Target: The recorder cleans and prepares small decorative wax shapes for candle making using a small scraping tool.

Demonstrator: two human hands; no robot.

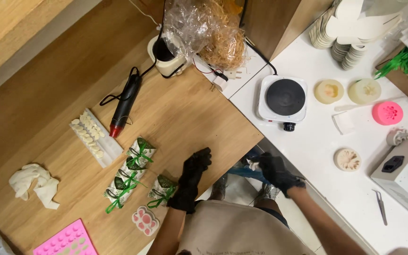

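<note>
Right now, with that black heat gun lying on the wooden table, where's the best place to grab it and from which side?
Probably grip the heat gun around its black body near the middle, coming down from above. It lies flat and aslant, red nozzle toward the tray of white pieces, cord looping off the far end. Stay clear of the red tip. The left hand is the nearer one.

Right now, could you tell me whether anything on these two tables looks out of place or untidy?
A few things do. A crumpled pair of pale gloves lies loose on the wooden table. A clear plastic bag of straw-like filler slumps over the table's far edge, above loose plugs. Otherwise the wrapped packets by the left hand lie neatly.
</note>
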